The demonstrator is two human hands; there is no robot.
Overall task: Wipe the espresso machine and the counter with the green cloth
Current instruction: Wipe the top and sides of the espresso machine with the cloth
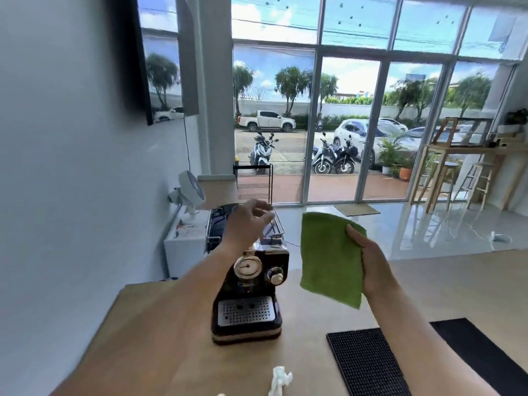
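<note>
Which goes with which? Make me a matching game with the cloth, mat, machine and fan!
Things:
1. cloth
2. mat
3. machine
4. fan

Clues:
A. white, by the wall
B. green, held in the right hand
C. black, flat on the counter
D. has a round gauge

Pairs: 1-B, 2-C, 3-D, 4-A
</note>
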